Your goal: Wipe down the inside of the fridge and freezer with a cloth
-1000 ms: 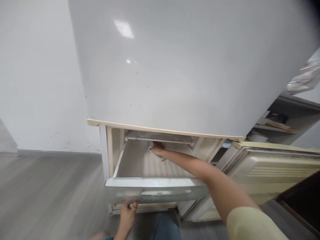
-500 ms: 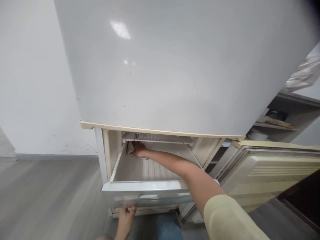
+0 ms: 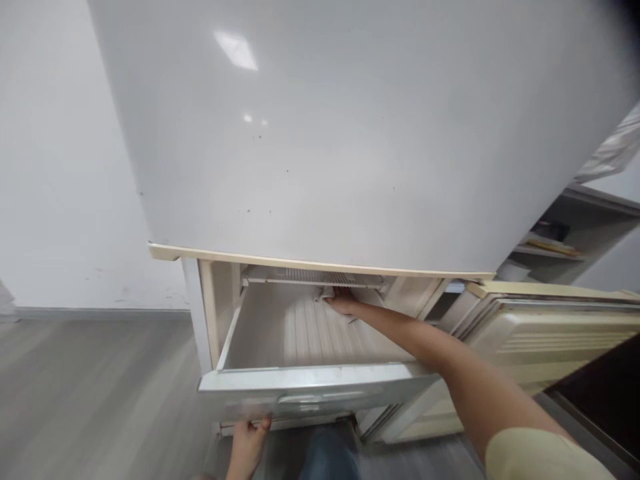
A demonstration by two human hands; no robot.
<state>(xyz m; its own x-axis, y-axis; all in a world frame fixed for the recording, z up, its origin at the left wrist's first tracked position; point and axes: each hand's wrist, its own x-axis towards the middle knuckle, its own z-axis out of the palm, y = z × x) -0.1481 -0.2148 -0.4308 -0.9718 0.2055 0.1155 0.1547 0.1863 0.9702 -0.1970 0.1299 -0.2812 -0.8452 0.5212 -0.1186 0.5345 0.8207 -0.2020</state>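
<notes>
A white drawer [image 3: 320, 378] with a translucent front is pulled out of the refrigerator's lower compartment. My right hand [image 3: 343, 303] reaches to the back of it, pressing a pale cloth [image 3: 327, 293] on the ribbed floor, right of the middle. Part of the cloth is hidden under the fingers. Below the drawer's front, my left hand [image 3: 249, 440] grips its lower edge, the thumb showing and the other fingers partly hidden and blurred.
The refrigerator's glossy grey-white upper door [image 3: 320, 147] fills the space above the drawer. Its lower door [image 3: 545, 340] hangs wide open on the right. Further right stands a shelf [image 3: 575, 257] with several items. A grey floor [image 3: 110, 387] and white wall [image 3: 60, 173] lie to the left.
My right hand has moved with the cloth from the drawer's back left corner toward the back right. My left hand stays at the drawer's front, and the view has shifted slightly.
</notes>
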